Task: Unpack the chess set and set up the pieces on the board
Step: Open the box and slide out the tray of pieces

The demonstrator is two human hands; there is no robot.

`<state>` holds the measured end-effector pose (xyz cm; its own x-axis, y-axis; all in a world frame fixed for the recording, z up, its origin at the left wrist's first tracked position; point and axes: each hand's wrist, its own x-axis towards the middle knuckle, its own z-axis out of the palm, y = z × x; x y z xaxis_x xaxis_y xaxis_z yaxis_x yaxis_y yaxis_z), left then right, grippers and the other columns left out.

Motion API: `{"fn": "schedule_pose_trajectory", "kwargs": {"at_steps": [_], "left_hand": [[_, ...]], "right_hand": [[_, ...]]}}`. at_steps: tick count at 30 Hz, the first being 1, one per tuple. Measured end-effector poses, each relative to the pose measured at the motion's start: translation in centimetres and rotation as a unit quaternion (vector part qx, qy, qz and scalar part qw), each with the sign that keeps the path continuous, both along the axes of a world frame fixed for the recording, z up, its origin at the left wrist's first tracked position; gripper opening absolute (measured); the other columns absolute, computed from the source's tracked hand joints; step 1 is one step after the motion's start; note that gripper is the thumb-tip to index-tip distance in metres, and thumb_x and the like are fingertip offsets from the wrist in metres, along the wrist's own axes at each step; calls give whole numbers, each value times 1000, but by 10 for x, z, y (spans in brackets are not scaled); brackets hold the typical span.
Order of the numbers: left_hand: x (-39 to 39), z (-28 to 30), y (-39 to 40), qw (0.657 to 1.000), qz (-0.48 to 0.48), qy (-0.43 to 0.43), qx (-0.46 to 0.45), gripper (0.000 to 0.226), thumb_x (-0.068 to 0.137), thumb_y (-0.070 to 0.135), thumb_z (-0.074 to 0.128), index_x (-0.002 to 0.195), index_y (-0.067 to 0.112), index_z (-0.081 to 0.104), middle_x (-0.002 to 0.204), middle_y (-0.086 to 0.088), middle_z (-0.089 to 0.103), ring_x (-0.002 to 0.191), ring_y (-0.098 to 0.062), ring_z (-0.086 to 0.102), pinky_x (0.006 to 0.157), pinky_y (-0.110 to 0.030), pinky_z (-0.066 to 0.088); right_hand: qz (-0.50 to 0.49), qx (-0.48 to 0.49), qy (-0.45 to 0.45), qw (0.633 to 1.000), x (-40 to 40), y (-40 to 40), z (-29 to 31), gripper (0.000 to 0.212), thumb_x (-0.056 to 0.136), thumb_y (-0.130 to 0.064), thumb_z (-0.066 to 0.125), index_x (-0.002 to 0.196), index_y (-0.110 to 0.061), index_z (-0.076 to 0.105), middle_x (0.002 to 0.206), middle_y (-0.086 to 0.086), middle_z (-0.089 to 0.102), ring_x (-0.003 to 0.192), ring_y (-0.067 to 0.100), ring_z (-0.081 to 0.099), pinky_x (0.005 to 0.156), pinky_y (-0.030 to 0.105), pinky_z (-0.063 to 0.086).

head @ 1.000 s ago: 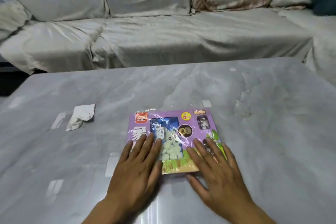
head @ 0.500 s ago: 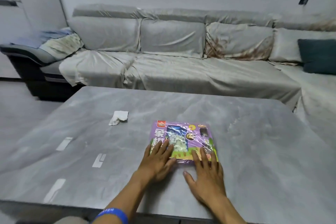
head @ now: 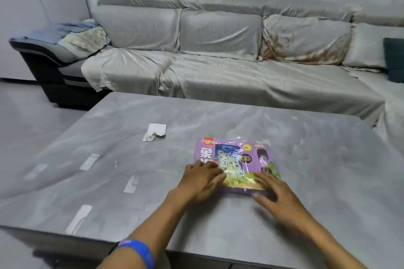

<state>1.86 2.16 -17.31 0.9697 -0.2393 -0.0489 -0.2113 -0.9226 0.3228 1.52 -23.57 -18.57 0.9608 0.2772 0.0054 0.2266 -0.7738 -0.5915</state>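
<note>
Chess set [head: 235, 162], sealed in its shiny plastic wrap, lies flat on the grey table [head: 306, 181] near the front edge, close enough for both arms to work on it. In the head view the left hand [head: 202, 179] rests on its near left corner, fingers slightly bent, and the right hand [head: 276, 195] lies flat with spread fingers across the near right edge, probably steadying the pack before opening. Neither hand grips it. A crumpled tissue [head: 154, 131] sits well apart, to the left.
</note>
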Motion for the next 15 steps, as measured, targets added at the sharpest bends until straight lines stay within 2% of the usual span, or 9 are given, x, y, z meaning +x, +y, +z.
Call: {"fn": "schedule_pose_trajectory", "kwargs": {"at_steps": [1,2,4,6,8,9,11,13,15], "left_hand": [[4,2,1,999,22,4,-47,44,97,54,29,118,33,61,130,9,55,120,-20,46,96,-38,34],[11,4,3,994,49,10,-95,37,97,51,38,112,32,65,121,11,60,115,-17,51,94,-37,37],[21,1,6,983,102,16,-152,29,92,47,49,108,32,68,116,11,64,111,-15,55,94,-36,41],[28,-4,6,977,154,-15,-149,40,85,45,52,119,29,63,132,5,54,122,-20,47,99,-40,42],[29,-8,5,964,227,-34,-134,52,82,39,56,132,23,51,139,-3,44,127,-27,39,99,-39,41],[30,-8,5,953,266,-20,-146,53,82,36,60,131,20,48,135,-5,48,123,-28,43,94,-36,42],[35,-11,6,925,312,45,-215,43,80,36,66,117,18,53,118,-4,61,105,-26,59,83,-33,48],[38,-12,9,880,340,100,-317,34,76,34,73,103,17,61,102,-1,70,88,-21,67,80,-37,55],[39,-13,12,828,361,133,-408,27,77,25,75,100,14,67,92,-2,73,79,-21,71,78,-39,58]], "right_hand": [[-71,132,-13,989,3,-1,2,44,87,-37,70,126,-46,51,139,-21,45,128,10,49,102,23,41],[-154,234,-24,960,8,-3,4,37,87,-23,71,118,-39,58,126,-18,54,113,12,59,93,28,49],[-287,334,26,897,20,-5,11,28,87,-14,70,112,-24,63,108,-9,62,91,14,66,80,35,54],[-315,348,127,874,35,-9,10,17,86,-12,67,103,-15,66,92,3,70,75,19,65,68,33,51],[-308,305,186,882,46,-11,9,8,86,-11,64,93,-12,67,79,8,72,65,22,63,58,30,47],[-306,287,200,886,51,-11,9,5,86,-10,63,90,-11,67,76,9,72,62,24,62,55,29,45],[-294,265,221,891,59,-12,11,9,86,-8,59,84,-7,68,67,10,69,55,25,60,51,27,43],[-277,245,242,897,66,-15,13,12,87,-11,59,82,-4,68,60,10,65,47,22,55,48,24,40],[-268,246,276,890,68,-16,16,16,88,-19,62,85,-6,69,64,13,66,46,21,56,47,22,40]]}}
